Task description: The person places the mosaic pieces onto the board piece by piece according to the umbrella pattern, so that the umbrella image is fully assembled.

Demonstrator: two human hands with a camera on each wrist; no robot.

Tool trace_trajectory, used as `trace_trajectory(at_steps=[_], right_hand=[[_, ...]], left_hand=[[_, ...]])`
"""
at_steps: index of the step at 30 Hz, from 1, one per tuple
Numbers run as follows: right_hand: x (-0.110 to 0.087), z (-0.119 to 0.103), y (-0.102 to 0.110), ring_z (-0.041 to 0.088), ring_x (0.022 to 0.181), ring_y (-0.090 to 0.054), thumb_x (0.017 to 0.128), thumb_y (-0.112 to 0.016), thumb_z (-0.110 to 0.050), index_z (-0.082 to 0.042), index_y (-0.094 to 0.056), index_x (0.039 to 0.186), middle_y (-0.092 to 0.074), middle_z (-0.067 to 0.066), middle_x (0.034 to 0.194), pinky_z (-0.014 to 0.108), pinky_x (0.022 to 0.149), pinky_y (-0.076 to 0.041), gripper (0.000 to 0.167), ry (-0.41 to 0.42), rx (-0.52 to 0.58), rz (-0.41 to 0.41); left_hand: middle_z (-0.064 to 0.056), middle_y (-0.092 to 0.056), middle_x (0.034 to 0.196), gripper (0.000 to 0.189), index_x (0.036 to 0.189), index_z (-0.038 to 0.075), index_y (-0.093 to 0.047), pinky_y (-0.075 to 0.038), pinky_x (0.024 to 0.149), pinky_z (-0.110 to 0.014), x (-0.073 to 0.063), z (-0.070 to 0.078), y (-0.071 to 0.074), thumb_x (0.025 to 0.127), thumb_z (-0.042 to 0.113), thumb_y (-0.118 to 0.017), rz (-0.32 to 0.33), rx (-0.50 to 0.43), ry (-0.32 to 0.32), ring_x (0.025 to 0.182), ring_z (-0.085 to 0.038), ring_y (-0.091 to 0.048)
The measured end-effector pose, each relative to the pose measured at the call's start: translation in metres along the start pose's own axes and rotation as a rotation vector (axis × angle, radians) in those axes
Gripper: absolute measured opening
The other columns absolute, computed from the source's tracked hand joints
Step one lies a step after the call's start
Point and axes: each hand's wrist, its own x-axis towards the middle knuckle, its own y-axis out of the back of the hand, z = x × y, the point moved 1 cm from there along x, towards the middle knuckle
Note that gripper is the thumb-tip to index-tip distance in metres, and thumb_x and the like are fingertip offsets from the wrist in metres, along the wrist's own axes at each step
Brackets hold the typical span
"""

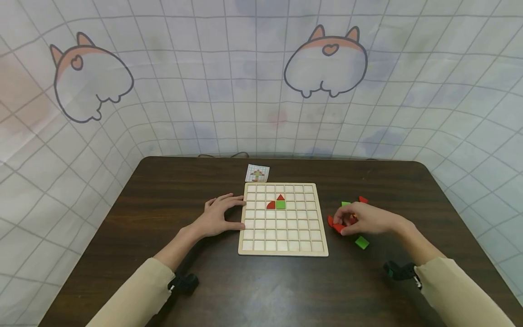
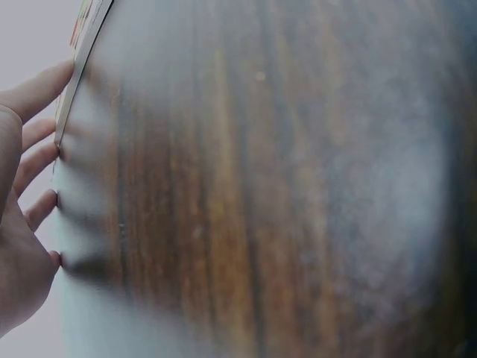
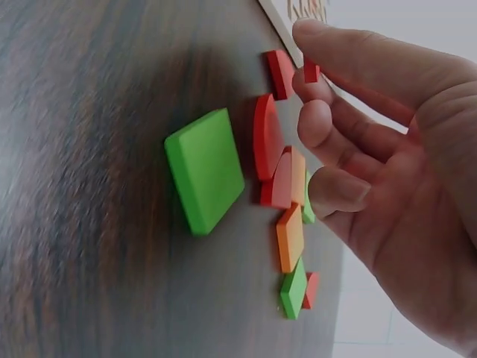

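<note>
Board point(image 1: 283, 254) with pale square cells point(image 1: 282, 224) lies before us on a dark table point(image 1: 265, 295), three pieces point(image 1: 280, 205) (two red, one green) set in it. Our left hand point(image 1: 216, 216), grasping nothing, touches its left edge; to its right, our right hand point(image 1: 365, 219) pinches a small red piece point(image 3: 311, 72) near loose red, green and orange blocks point(image 3: 207, 175).

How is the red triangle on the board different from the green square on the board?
The triangle is red; the square is green. The triangle has three corners; the square has four. In the head view, the triangle sits just above the square. Both lie on the board, in the same column.
</note>
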Motion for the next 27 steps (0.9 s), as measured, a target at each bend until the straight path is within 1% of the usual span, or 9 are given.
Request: trace_trajectory(at_steps=[3,7,10,15,19,23,27], right_hand=[[0.004,-0.003,0.000,0.015,0.075,-0.055,0.097,-0.075,-0.025,-0.011,-0.067,0.113,-0.059,-0.003,0.083,0.030,0.069,-0.046,0.022,0.027,0.001,0.000],[0.009,-0.005,-0.001,0.015,0.072,-0.056,0.098,-0.073,-0.022,-0.011,-0.068,0.112,-0.060,-0.002,0.081,0.031,0.067,-0.048,0.019,0.065,0.019,0.016],[0.014,-0.006,-0.001,0.017,0.071,-0.055,0.099,-0.073,-0.019,-0.009,-0.068,0.112,-0.060,0.000,0.080,0.031,0.066,-0.048,0.017,0.063,0.045,0.033],[0.025,-0.009,-0.002,0.019,0.071,-0.054,0.097,-0.074,-0.018,-0.007,-0.068,0.112,-0.058,0.003,0.080,0.029,0.064,-0.044,0.020,0.031,0.078,0.063],[0.032,-0.012,-0.003,0.019,0.073,-0.055,0.096,-0.075,-0.018,-0.007,-0.068,0.112,-0.059,0.001,0.080,0.029,0.066,-0.045,0.020,0.019,0.058,0.114],[0.040,-0.012,-0.004,0.018,0.073,-0.054,0.096,-0.075,-0.017,-0.010,-0.069,0.112,-0.059,0.000,0.080,0.030,0.069,-0.045,0.019,0.020,0.034,0.171],[0.047,-0.012,-0.007,0.017,0.075,-0.053,0.095,-0.076,-0.016,-0.009,-0.069,0.112,-0.058,-0.001,0.080,0.031,0.071,-0.044,0.019,0.020,0.015,0.226]], left_hand=[[-0.007,-0.045,0.158,0.070,0.146,0.014,-0.059,-0.010,0.109,-0.072,0.000,0.000,-0.001,0.087,0.042,-0.083,0.000,0.000,0.006,0.151,-0.034,-0.025],[-0.008,-0.046,0.157,0.069,0.145,0.013,-0.059,-0.010,0.108,-0.073,0.000,0.001,-0.002,0.088,0.043,-0.082,-0.004,-0.006,0.011,0.151,-0.035,-0.025],[-0.008,-0.047,0.157,0.069,0.145,0.013,-0.060,-0.010,0.108,-0.073,0.000,0.002,-0.001,0.087,0.043,-0.082,-0.001,-0.014,0.010,0.151,-0.035,-0.026],[-0.008,-0.047,0.156,0.069,0.145,0.012,-0.060,-0.010,0.107,-0.073,0.000,0.002,0.001,0.088,0.043,-0.082,0.005,-0.014,0.010,0.151,-0.036,-0.026],[-0.009,-0.047,0.156,0.069,0.145,0.012,-0.059,-0.010,0.108,-0.073,0.000,0.003,0.001,0.088,0.043,-0.082,-0.001,-0.019,0.008,0.151,-0.036,-0.026],[-0.009,-0.047,0.156,0.068,0.145,0.012,-0.060,-0.010,0.108,-0.073,0.000,0.003,0.001,0.088,0.043,-0.082,0.002,-0.018,0.008,0.151,-0.036,-0.026],[-0.008,-0.047,0.156,0.069,0.145,0.013,-0.060,-0.010,0.108,-0.073,0.001,0.003,0.001,0.088,0.044,-0.082,0.001,-0.012,0.005,0.151,-0.035,-0.026]])
